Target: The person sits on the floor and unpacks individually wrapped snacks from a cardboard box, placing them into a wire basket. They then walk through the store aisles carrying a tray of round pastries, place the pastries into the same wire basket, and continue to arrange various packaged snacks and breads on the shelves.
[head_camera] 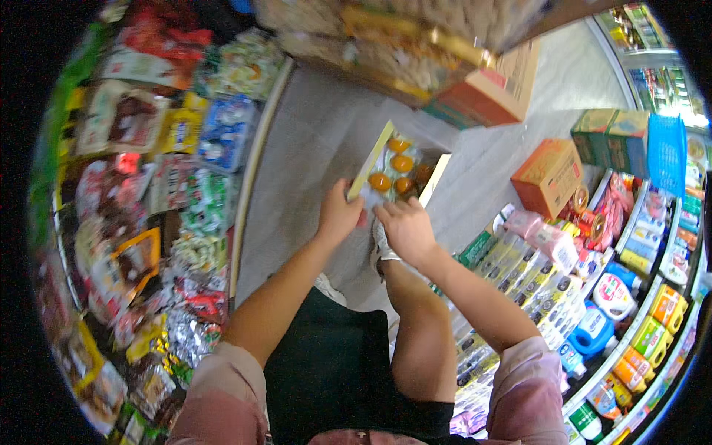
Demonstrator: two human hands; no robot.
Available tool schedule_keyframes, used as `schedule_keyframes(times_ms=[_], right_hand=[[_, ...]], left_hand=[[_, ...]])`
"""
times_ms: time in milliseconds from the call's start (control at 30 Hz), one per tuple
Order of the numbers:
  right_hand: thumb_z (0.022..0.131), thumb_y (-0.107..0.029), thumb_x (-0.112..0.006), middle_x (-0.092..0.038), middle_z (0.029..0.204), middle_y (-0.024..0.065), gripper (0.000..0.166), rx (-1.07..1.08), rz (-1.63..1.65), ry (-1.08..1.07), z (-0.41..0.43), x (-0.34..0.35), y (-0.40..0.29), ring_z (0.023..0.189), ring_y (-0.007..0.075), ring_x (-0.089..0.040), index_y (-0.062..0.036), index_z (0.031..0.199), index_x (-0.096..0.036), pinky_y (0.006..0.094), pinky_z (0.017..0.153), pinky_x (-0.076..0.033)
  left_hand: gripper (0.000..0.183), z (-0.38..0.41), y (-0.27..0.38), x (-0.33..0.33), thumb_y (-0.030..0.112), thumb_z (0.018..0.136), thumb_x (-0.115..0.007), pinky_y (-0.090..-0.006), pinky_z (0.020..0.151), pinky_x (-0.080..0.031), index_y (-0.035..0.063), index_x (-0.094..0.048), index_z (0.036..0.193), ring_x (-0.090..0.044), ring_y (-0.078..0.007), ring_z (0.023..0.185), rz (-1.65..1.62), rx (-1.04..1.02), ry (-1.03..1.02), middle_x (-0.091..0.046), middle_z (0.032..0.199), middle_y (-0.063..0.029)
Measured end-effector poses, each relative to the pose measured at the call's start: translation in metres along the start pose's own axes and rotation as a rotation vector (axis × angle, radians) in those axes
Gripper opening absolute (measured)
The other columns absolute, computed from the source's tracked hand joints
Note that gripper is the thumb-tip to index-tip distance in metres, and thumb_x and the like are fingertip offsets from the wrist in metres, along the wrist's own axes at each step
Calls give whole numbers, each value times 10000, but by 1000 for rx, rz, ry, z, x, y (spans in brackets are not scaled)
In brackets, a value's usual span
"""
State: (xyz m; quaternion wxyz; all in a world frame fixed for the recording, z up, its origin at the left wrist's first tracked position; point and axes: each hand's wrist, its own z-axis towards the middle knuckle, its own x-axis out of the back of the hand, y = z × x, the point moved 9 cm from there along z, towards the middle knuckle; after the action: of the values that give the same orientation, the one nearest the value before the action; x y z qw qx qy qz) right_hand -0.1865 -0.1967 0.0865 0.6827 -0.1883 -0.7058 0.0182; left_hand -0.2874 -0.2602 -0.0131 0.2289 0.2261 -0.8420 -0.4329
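An open, shallow box with pale yellow edges is held over the floor in front of me. Inside it lie several round orange fruits on whitish wrapping. My left hand grips the box's near left corner, thumb towards the inside. At the near edge, my right hand has bent fingers by a whitish, see-through sheet; whether they pinch it is blurred. Below the box a white shoe shows on my foot.
Packaged snacks fill a display on the left, behind a pale rail. Ahead stand cardboard cartons. An orange carton, a blue plastic basket, shrink-wrapped packs and shelves with detergent bottles line the right.
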Motion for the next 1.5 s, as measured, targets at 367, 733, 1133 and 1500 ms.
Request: schedule_keyframes(times_ms=[367,733,1133,1500], right_hand=[[754,-128,-587,-628,862,21,233,739,114,-125,-29,299,-291,845,191,-619,-113,980,-639,328,760,-459],[688,-125,-642,-629,838,36,236,1420,145,-195,-82,446,-398,847,217,-612,-98,922,-633,354,784,-453],[753,-27,-724,-463,1169,206,537,1330,687,-125,-169,480,-560,1059,369,-515,-32,1252,-528,436,937,-447],[901,-186,-607,-568,683,243,232,1342,514,-497,-309,354,-777,625,389,-567,38,840,-602,442,583,-430]], left_hand=[[550,-341,272,253,441,754,-769,-443,661,-495,1,-549,1001,-632,-347,729,483,41,259,-643,797,-176],[142,-568,331,292,102,809,-558,-417,623,-483,-3,-537,900,-623,-338,682,130,-64,935,-604,730,-173],[189,-802,258,222,20,909,-465,-230,536,-507,24,-505,1093,-587,-66,675,-636,-301,1336,-583,869,-12],[148,-1036,113,204,32,912,-489,-236,580,-511,12,-504,1059,-585,-61,748,-641,-275,1722,-595,881,-25]])
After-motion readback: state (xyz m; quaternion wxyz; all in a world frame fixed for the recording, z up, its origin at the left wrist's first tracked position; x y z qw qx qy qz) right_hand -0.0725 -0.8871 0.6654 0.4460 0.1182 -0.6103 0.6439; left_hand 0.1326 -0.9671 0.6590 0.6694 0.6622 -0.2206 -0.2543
